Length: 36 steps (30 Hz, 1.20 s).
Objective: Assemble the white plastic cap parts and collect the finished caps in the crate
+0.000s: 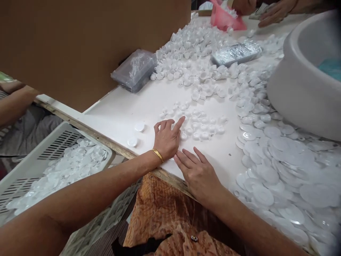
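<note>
My left hand (167, 138), with a gold bangle on the wrist, rests on the white table (119, 110). Its index finger is stretched toward a small cluster of white plastic caps (198, 124); the other fingers curl loosely and hold nothing. My right hand (197, 170) lies flat near the table's front edge, fingers spread and pointing left, just below the left hand and empty. Two single caps (135, 134) lie to the left of the left hand. A spread of flat white discs (279, 167) covers the table to the right.
A big heap of white caps (191, 53) fills the far table, with two plastic-wrapped packs (134, 70) and a pink bag (226, 17). A large white tub (301, 85) stands right. A white crate (45, 156) of caps sits lower left. Other people's hands (274, 12) work at the back.
</note>
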### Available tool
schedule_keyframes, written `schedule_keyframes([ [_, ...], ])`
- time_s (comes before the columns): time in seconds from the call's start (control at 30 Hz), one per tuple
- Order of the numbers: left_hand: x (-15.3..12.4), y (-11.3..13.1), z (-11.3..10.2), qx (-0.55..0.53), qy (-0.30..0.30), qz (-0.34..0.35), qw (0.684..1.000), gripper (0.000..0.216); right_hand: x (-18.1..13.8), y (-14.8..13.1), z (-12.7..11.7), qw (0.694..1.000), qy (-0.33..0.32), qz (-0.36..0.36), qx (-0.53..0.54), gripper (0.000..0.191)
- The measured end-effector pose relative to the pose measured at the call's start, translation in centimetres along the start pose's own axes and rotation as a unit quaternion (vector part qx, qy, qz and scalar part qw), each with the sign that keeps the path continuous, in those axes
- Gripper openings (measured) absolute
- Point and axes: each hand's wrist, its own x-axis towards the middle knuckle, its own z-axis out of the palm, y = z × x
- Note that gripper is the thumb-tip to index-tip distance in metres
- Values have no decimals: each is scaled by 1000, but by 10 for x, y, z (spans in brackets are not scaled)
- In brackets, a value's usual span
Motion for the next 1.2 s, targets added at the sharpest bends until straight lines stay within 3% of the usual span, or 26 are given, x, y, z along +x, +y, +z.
schedule_keyframes([
  [0.27, -6, 2, -10, 23, 43, -11, 999, 45, -4, -4, 5, 999, 15, 9, -29, 43],
  [0.43, -10, -11, -17, -8, 40, -142, 989, 46, 3, -10, 7, 999, 5, 43, -13, 42],
  [0.5, -9, -13, -18, -18, 36, -159, 986, 47, 7, -13, 6, 999, -8, 50, 18, 44],
  [0.73, -2, 1, -5, 20, 31, -81, 996, 47, 5, -7, 1, 987, 57, 128, 75, 36],
  [0.9, 1, 2, 1, 54, 10, -26, 998, 47, 4, -5, 1, 986, 67, 121, 88, 36],
  [1.2, 15, 0, -2, 60, 34, -64, 996, 47, 9, 9, 6, 986, 43, 133, 96, 36],
])
